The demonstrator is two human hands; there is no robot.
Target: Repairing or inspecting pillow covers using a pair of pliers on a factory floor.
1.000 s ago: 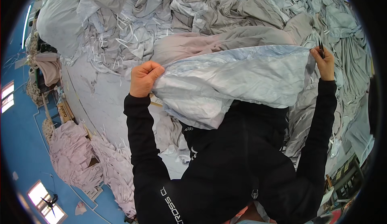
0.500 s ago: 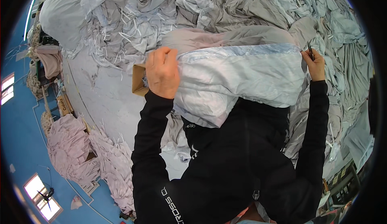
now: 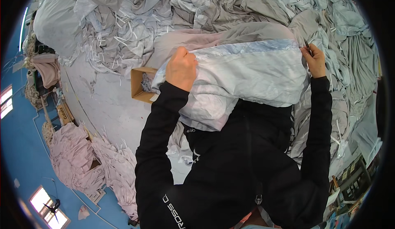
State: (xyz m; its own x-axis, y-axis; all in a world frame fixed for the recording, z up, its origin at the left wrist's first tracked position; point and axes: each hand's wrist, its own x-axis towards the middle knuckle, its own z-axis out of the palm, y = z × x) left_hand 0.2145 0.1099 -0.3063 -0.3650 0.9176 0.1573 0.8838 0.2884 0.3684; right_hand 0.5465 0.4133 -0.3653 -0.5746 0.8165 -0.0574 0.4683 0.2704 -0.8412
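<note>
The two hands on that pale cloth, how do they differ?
The left hand is a closed fist bunching the pale blue cloth; the right hand pinches its far corner. The right hand also holds a small dark tool, while the left holds only cloth. Both wear black sleeves.

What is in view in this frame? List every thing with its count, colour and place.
fabric piece: one, pale blue-white, stretched between both hands.
cloth heap: many pieces, grey and pale blue, top and right.
cardboard box: one, brown, open, left of the left hand.
table: one, pale grey, under the box.
pink cloth pile: one, lower left.
small dark tool: one, in the right hand; kind unclear.
left hand: fist gripping the fabric.
right hand: pinching the fabric edge.
</note>
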